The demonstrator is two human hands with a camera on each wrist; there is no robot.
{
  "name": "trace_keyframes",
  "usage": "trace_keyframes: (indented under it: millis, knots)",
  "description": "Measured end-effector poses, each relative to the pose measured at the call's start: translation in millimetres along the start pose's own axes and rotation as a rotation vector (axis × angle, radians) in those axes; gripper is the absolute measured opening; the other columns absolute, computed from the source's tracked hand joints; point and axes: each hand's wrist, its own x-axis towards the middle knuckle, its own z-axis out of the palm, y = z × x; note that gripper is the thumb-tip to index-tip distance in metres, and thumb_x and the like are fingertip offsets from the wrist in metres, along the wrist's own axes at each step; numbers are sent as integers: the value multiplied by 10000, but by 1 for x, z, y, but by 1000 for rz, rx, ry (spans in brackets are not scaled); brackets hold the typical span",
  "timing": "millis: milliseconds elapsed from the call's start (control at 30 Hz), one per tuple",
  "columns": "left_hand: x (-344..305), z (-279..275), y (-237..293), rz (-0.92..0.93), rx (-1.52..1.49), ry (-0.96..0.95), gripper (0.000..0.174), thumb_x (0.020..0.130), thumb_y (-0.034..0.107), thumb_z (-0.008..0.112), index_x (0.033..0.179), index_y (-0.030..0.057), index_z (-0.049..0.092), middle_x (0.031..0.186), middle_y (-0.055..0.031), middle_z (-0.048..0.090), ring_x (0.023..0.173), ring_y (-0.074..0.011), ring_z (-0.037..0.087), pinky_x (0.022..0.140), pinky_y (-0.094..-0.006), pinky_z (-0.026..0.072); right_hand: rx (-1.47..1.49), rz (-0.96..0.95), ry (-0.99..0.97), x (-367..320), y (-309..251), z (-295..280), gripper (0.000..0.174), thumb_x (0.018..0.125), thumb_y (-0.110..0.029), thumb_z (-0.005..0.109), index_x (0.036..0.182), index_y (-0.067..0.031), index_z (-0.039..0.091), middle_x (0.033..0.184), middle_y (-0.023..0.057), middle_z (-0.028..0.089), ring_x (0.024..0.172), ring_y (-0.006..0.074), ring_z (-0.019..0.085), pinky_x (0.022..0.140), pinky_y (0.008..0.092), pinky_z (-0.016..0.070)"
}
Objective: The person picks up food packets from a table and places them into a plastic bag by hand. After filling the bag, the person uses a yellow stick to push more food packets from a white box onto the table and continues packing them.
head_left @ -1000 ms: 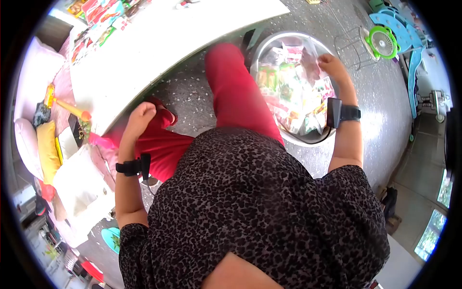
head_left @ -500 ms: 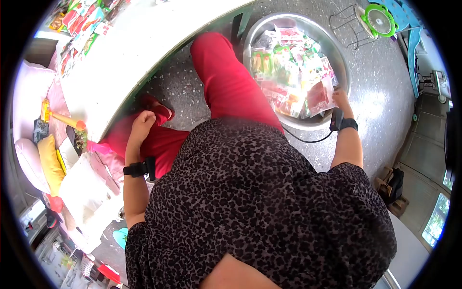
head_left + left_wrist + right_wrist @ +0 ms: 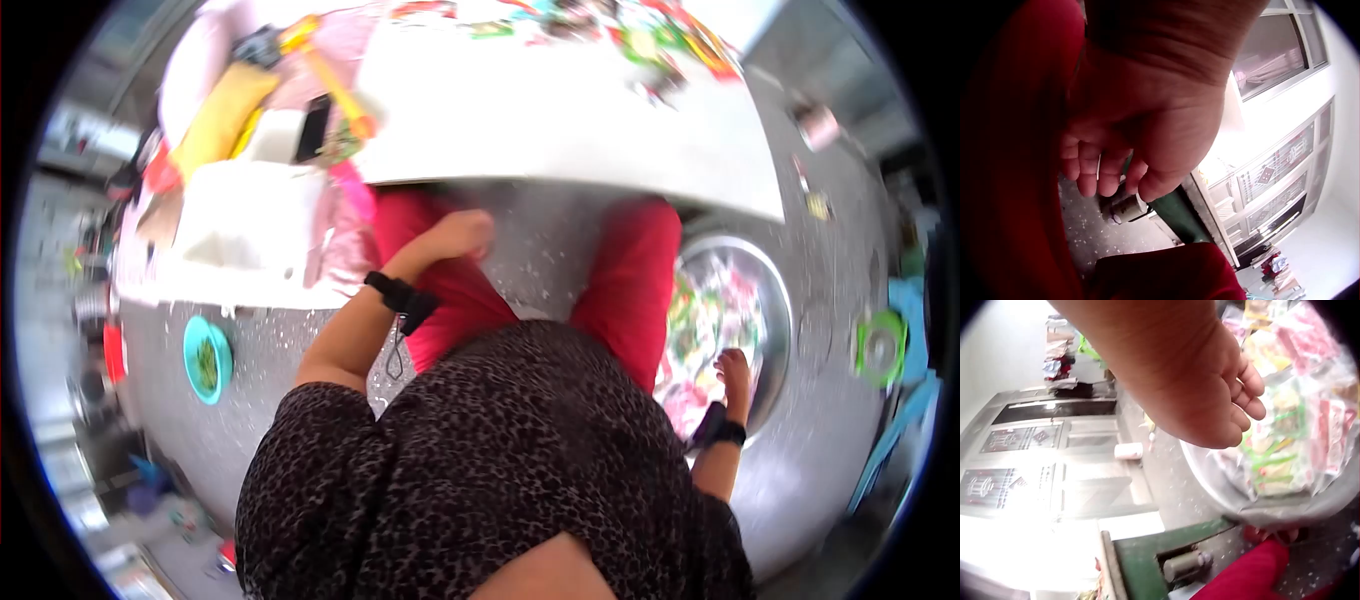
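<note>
Loosely bent and empty, right grip (image 3: 734,372) hung over plastic packets (image 3: 700,318) in metal basin (image 3: 784,322); left grip (image 3: 460,235), fingers slack, also empty, near red trousers (image 3: 628,285).

Packets inside a metal basin (image 3: 781,300) beside the red trousers (image 3: 628,290).

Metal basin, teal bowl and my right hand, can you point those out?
Metal basin (image 3: 780,335): head view, inner wall, right side.
Teal bowl (image 3: 204,331): head view, inner wall, above the greens.
Right hand (image 3: 1207,400): right wrist view, middle of the hand.
</note>
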Motion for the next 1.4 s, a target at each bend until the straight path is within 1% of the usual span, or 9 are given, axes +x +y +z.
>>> trace_keyframes:
  millis: [33, 100, 300, 400, 433, 567, 667, 900, 1400]
  knots:
    - [0, -9, 9, -228, -98, -66, 175, 760, 166, 510, 858, 24, 543, 809, -76, 553, 770, -159, 520, 712, -266, 413, 22, -29, -3, 8, -26, 4, 164, 718, -85, 487, 880, -63, 495, 728, 12, 511, 625, 108, 521, 488, 226, 378]
    - [4, -27, 21, -20, 63, 93, 189, 767, 180, 498, 864, 23, 541, 810, -73, 552, 770, -153, 517, 718, -265, 409, 23, -204, -11, 27, -72, 13, 158, 729, -112, 507, 882, -74, 499, 733, -1, 512, 635, 92, 516, 501, 203, 366]
    - [8, -127, 40, -60, -16, 512, 121, 773, 118, 507, 849, 27, 533, 773, -10, 532, 747, -90, 485, 705, -228, 398, -17, -849, 108, 42, -168, 95, 122, 757, -57, 516, 864, 2, 517, 853, 62, 529, 764, 123, 490, 675, 225, 400]
    - [1, -195, 20, -288, -158, 628, 162, 744, 142, 527, 832, 6, 536, 746, -27, 531, 732, -107, 499, 659, -226, 405, -214, -1012, 182, 0, -209, 143, 157, 749, -59, 519, 893, 4, 506, 903, 123, 528, 829, 221, 511, 733, 296, 405]
    - [-2, -215, -9, -163, 45, 757, 182, 741, 147, 525, 827, -13, 538, 742, -33, 531, 729, -121, 507, 656, -236, 410, -340, -1116, 276, 1, -209, 154, 169, 746, -54, 515, 902, 8, 499, 914, 146, 528, 852, 262, 513, 760, 329, 402]
    - [-21, -276, -40, -654, 239, 824, 362, 667, 232, 570, 924, -21, 530, 919, -154, 558, 842, -226, 542, 718, -273, 420, -439, -1206, 382, -2, -208, 180, 217, 735, -51, 518, 932, 29, 477, 1013, 200, 487, 954, 338, 465, 825, 387, 368]
    - [-31, -291, -112, -755, 530, 846, 441, 615, 305, 573, 953, 26, 532, 930, -174, 561, 876, -306, 535, 754, -327, 417, -460, -1182, 405, -2, -206, 186, 271, 722, -49, 532, 973, 24, 463, 1070, 213, 450, 984, 359, 437, 839, 401, 354]
    - [-12, -302, -161, -1055, 399, 583, 744, 571, 393, 614, 1184, 65, 350, 1117, -177, 468, 1047, -354, 420, 853, -470, 313, -551, -1112, 421, 10, -206, 183, 308, 722, -67, 526, 1007, 16, 449, 1100, 215, 431, 1013, 363, 413, 861, 413, 330]
    - [8, -301, -126, -1186, 329, 686, 704, 611, 394, 546, 1205, 112, 295, 1152, -189, 420, 1099, -346, 356, 907, -470, 193, -664, -1122, 421, 21, -208, 179, 318, 705, -54, 516, 1001, 38, 445, 1027, 211, 476, 991, 361, 434, 860, 430, 334]
